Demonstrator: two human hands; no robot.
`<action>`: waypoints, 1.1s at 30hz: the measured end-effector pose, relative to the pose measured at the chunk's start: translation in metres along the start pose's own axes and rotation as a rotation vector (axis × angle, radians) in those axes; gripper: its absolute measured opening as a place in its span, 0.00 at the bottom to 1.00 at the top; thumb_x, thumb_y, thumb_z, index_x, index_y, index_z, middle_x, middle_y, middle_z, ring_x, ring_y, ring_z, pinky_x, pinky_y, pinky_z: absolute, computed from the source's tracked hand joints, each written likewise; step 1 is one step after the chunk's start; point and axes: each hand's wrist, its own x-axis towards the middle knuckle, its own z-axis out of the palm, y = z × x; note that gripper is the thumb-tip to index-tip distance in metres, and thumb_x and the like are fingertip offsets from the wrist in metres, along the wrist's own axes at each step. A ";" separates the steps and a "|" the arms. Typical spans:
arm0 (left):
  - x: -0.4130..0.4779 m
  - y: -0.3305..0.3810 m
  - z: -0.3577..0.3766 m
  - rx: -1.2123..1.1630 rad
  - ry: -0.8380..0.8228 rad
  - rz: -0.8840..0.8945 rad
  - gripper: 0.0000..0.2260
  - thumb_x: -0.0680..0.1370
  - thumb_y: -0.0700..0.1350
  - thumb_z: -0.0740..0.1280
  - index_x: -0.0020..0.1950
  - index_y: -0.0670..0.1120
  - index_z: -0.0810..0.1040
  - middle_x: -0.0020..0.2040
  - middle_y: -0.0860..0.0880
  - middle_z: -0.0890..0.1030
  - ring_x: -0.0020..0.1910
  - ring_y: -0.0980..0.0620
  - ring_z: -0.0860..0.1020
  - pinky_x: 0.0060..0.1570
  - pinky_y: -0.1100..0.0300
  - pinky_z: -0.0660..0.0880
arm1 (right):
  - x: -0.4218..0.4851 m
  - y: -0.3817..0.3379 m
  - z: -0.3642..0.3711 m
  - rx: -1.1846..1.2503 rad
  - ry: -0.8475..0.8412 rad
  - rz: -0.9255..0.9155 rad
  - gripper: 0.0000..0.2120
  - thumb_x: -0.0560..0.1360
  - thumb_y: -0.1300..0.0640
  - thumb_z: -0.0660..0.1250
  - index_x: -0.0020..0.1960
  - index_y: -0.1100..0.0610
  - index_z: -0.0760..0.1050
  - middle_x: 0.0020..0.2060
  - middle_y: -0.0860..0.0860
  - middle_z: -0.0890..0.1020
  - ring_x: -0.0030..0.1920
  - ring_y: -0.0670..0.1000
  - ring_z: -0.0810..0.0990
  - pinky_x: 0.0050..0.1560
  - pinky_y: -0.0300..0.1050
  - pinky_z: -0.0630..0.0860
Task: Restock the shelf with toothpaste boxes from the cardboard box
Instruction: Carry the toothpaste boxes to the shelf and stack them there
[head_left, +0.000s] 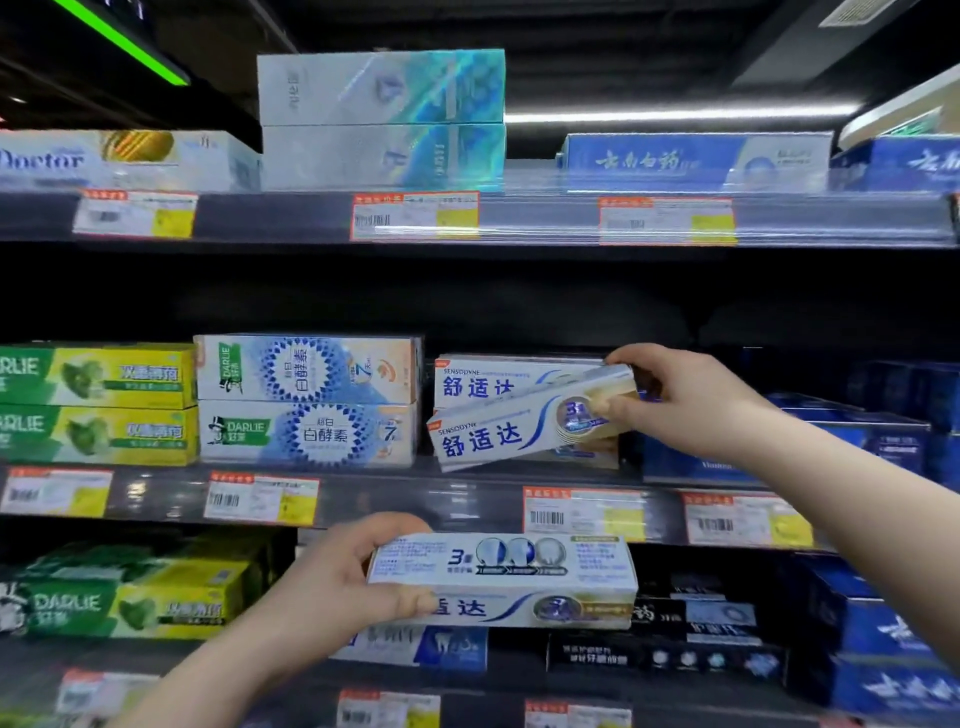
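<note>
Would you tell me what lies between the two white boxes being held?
In the head view, the shelf edge strip with price tags.

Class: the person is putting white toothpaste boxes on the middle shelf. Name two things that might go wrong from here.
1. The tilted box is pinched only at its end by the right hand; it might slip or knock the stacked box behind.
2. The left hand grips the second box by one end; it may drop.

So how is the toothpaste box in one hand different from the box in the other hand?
The white-and-blue Sensodyne box in the right hand tilts, its left end touching the middle shelf; the matching box in the left hand lies level, off the shelf. The right hand pinches an end; the left hand wraps one. Same design.
</note>
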 end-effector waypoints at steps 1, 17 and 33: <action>0.001 0.000 0.000 0.006 0.001 0.006 0.26 0.55 0.50 0.76 0.51 0.47 0.80 0.45 0.49 0.85 0.42 0.58 0.81 0.42 0.71 0.74 | 0.000 -0.001 0.001 -0.020 0.000 0.000 0.29 0.67 0.39 0.67 0.65 0.47 0.69 0.51 0.48 0.76 0.52 0.51 0.75 0.52 0.44 0.70; 0.007 -0.003 0.003 0.072 -0.024 0.050 0.20 0.58 0.54 0.74 0.49 0.56 0.80 0.48 0.51 0.84 0.48 0.55 0.81 0.47 0.67 0.75 | -0.008 0.005 0.024 -0.385 0.116 -0.183 0.23 0.68 0.37 0.66 0.60 0.44 0.75 0.58 0.44 0.76 0.60 0.52 0.68 0.57 0.47 0.64; 0.003 0.040 -0.005 0.131 0.125 0.116 0.23 0.54 0.52 0.79 0.46 0.66 0.79 0.49 0.63 0.82 0.46 0.62 0.80 0.48 0.61 0.76 | -0.008 0.011 0.003 -0.184 0.034 -0.072 0.19 0.71 0.42 0.65 0.59 0.47 0.76 0.58 0.49 0.76 0.62 0.55 0.70 0.63 0.52 0.68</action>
